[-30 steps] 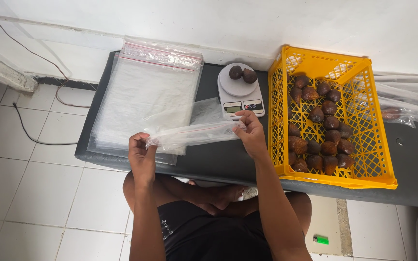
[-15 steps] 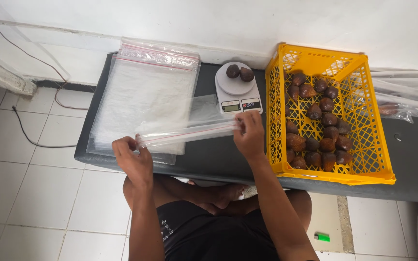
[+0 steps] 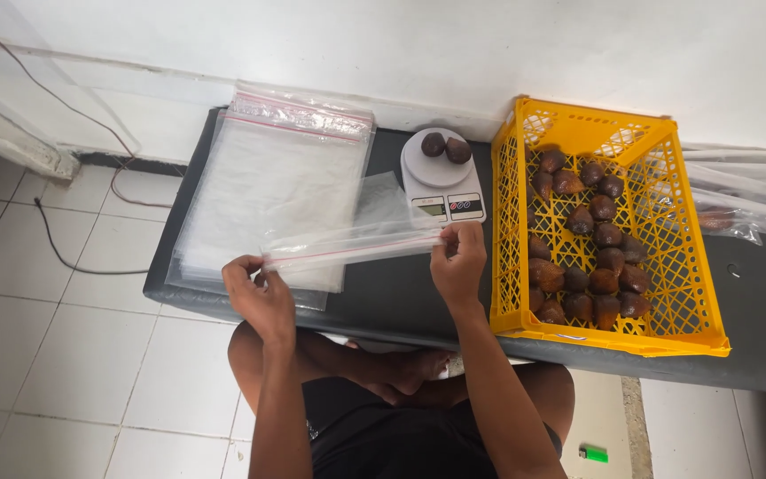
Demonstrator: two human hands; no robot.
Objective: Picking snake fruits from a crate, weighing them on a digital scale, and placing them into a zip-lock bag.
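1. Two bare hands hold one clear zip bag (image 3: 352, 246) stretched between them above the near part of the dark table (image 3: 401, 297).
2. Nearest of all, the person's crossed legs sit on the white tiled floor (image 3: 64, 355), and a small green lighter (image 3: 593, 454) lies on the floor to the right of them.
3. At the bag's left end, the left hand (image 3: 254, 288) is closed, its fingertips pinched on the sealing strip near the corner.
4. At the right end, the right hand (image 3: 458, 262) is likewise closed on the strip, fingers curled over the bag's top edge.
5. Between the hands the bag's mouth runs almost level, slightly higher at the right, with a thin red line along it; the rest of the bag shows faintly beyond, toward the scale.
6. Under and behind the held bag, a stack of clear zip bags (image 3: 277, 191) lies flat on the left part of the table, their red-lined tops at the far edge.
7. Just beyond the right hand stands a small white kitchen scale (image 3: 441, 182), and two brown scaly fruits (image 3: 446, 147) sit side by side on its round platform.
8. Right of the scale, close to the right hand, a yellow plastic crate (image 3: 693, 266) holds many more brown fruits (image 3: 587, 239), mostly along its left side.
9. Farther right, past the crate, more clear bags (image 3: 742, 204) lie on the table; one seems to hold a fruit, though it is too blurred to be sure.
10. Farthest off, a white wall (image 3: 401, 44) backs the table, and a dark cable (image 3: 55, 253) trails over the tiles at the left.
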